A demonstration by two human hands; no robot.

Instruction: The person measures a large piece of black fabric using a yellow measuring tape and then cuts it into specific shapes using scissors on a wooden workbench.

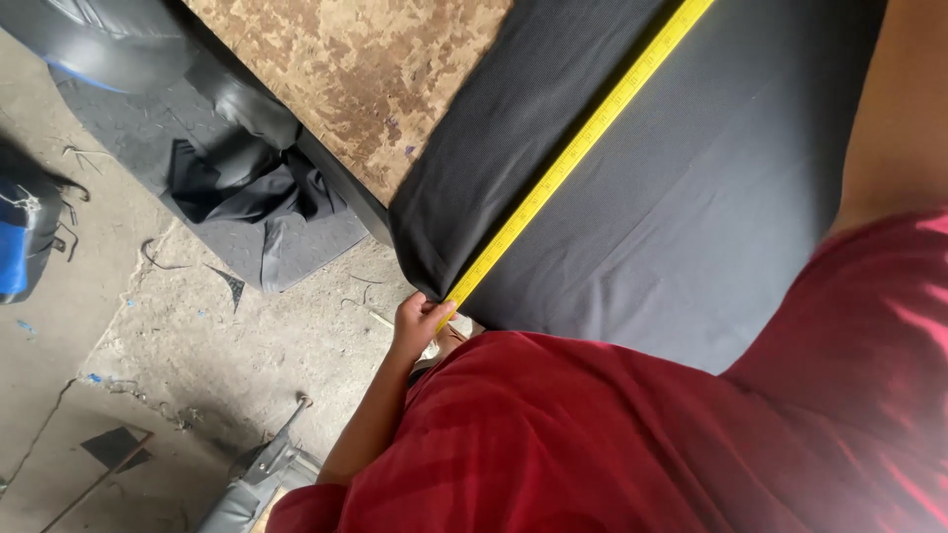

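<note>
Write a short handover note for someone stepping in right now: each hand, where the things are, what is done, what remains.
Left hand: pinches the end of the yellow flexible measuring tape at the near corner of the black ribbed fabric sheet.
Right hand: not in view; only an upper arm shows.
Done: tape lies stretched diagonally across the fabric, which covers the worn brown board table.
Left: far tape end runs out of frame, so the reading cannot be seen.

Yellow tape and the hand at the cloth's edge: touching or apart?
Touching. The head view shows the left hand pinching the tape end against the black cloth.
</note>
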